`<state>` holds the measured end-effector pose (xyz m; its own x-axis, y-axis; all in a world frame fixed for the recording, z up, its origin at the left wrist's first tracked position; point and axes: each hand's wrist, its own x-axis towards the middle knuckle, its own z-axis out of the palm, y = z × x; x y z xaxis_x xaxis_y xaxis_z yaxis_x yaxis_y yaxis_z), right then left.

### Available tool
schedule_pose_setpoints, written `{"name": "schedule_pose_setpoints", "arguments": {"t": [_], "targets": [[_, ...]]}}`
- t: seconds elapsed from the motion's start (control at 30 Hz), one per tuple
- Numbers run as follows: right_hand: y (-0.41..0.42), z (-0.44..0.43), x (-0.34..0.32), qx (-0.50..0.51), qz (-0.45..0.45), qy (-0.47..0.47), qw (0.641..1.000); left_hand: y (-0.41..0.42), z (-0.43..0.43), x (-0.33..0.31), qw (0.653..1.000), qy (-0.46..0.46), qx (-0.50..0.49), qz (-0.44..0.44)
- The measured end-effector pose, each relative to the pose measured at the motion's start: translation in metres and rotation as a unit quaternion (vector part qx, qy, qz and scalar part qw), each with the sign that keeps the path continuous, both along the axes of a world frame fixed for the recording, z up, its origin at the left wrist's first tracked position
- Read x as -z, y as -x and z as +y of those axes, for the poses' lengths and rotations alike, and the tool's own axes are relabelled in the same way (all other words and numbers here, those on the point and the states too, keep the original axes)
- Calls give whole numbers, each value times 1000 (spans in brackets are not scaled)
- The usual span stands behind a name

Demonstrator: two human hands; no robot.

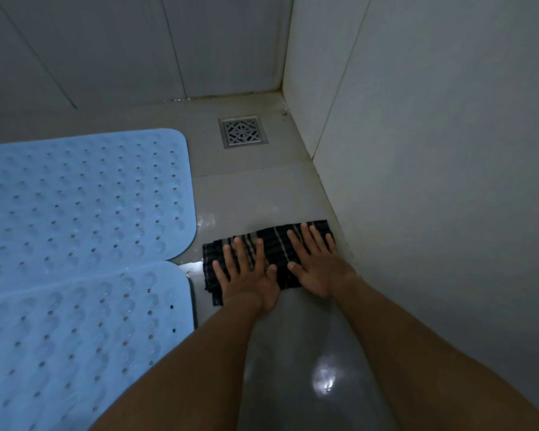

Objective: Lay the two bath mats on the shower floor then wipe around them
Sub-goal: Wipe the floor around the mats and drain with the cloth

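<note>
Head view looks down into a shower corner, where both hands lie flat with fingers spread on a dark striped cloth (268, 258) at about 5 o'clock from the centre of the picture: the left hand (246, 275) presses its left half, the right hand (315, 262) its right half, neither one pinching or gripping anything. Two blue bath mats already lie on the floor, the far mat (81, 194) at 9 o'clock and the near mat (75, 343) at 7 o'clock, their edges meeting or slightly overlapping (which of the two, I cannot tell). A square metal drain (242, 132) sits at 12 o'clock from the cloth, well apart from it. The cloth fills most of the bare floor strip (249, 197) between the mats and the right-hand wall (433, 150). Laying looks done; wiping is the step in hand. To do it well, keep both palms flat with even weight, push toward the drain, follow the wall joint closely, and avoid nudging the mat edges out of place
</note>
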<state>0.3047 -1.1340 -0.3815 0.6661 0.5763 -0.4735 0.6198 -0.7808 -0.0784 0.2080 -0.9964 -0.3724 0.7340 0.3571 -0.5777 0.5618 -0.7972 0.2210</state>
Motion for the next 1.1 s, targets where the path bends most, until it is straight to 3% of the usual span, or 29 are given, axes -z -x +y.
{"name": "schedule_pose_setpoints", "arguments": {"t": [0.33, 0.5, 1.1], "targets": [[2, 0, 9, 9, -50, -37, 998, -2, 1, 7, 1000, -17, -3, -17], [10, -4, 7, 27, -29, -39, 998, 9, -8, 3, 999, -21, -1, -41], [164, -100, -1, 43, 9, -56, 997, 157, -99, -4, 1000, -6, -3, -30]]}}
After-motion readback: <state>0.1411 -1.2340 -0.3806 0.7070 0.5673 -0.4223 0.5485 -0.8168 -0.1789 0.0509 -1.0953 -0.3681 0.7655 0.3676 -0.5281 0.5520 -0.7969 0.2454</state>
